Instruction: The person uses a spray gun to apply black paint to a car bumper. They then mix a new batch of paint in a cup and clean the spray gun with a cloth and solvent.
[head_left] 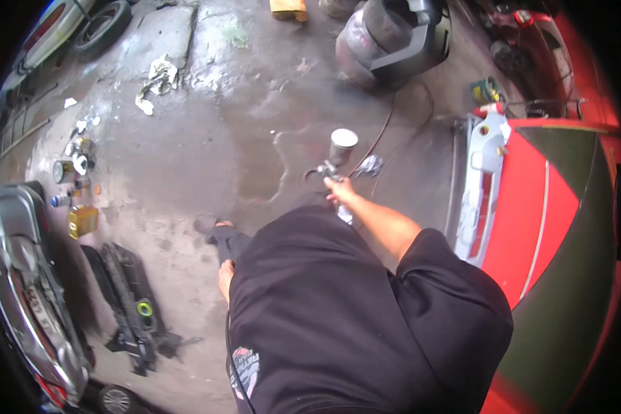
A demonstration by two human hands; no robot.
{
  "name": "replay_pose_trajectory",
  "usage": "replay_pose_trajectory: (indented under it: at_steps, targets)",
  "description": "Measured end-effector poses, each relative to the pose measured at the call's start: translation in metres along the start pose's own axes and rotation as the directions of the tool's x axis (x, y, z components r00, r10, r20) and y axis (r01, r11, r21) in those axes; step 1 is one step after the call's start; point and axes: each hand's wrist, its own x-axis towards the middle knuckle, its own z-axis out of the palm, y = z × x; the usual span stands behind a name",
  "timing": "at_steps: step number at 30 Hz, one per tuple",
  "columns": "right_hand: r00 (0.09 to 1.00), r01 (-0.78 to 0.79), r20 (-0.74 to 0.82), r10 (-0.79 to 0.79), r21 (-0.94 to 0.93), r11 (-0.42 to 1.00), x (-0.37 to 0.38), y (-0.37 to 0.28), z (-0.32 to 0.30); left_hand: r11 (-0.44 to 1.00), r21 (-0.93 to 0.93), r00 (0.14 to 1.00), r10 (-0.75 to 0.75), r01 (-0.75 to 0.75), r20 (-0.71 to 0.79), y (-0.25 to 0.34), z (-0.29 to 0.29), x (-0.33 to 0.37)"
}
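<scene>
In my right hand (pixel 339 191) is a spray gun (pixel 328 171), gripped by its handle, with a grey cup (pixel 343 146) topped by a white lid. A thin reddish hose (pixel 381 135) runs over the floor behind the gun. Beyond the gun lies a crumpled piece of whitish material (pixel 370 165). My left hand (pixel 225 278) hangs low at my left side, partly covered by my black shirt. Its fingers are mostly hidden, and nothing shows in it.
A grey bumper (pixel 477 190) stands at right beside a red and dark panel (pixel 531 207). Ahead, a black part (pixel 417 52) rests on a drum (pixel 366 45). At left are cans (pixel 63 171), a yellow box (pixel 83 221), black plastic strips (pixel 125 297) and a silver car (pixel 31 276).
</scene>
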Motion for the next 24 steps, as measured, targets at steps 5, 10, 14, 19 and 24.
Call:
replay_pose_trajectory:
  at_steps: [5, 10, 14, 19, 24]
  targets:
    - [0.991, -0.111, -0.048, 0.123, 0.211, 0.971, -0.052, -0.032, 0.125, 0.976, -0.217, 0.990, 0.000, 0.032, 0.143, -0.059, -0.146, 0.095]
    - [0.952, -0.075, 0.305, -0.027, 0.317, 0.945, -0.078, -0.124, 0.291, 0.943, -0.286, 0.938, -0.067, 0.171, 0.341, -0.131, -0.237, 0.143]
    - [0.955, 0.169, 0.213, -0.206, 0.180, 0.969, -0.110, -0.235, 0.424, 0.876, -0.401, 0.888, -0.064, 0.268, 0.455, -0.203, -0.261, 0.176]
    - [0.882, 0.312, 0.320, -0.346, 0.154, 0.937, -0.076, -0.343, 0.550, 0.783, -0.578, 0.894, 0.062, 0.231, 0.443, -0.169, -0.306, 0.263]
    - [0.814, 0.370, 0.377, -0.441, 0.250, 0.895, -0.064, -0.448, 0.675, 0.802, -0.540, 0.892, 0.020, 0.256, 0.452, -0.162, -0.337, 0.357]
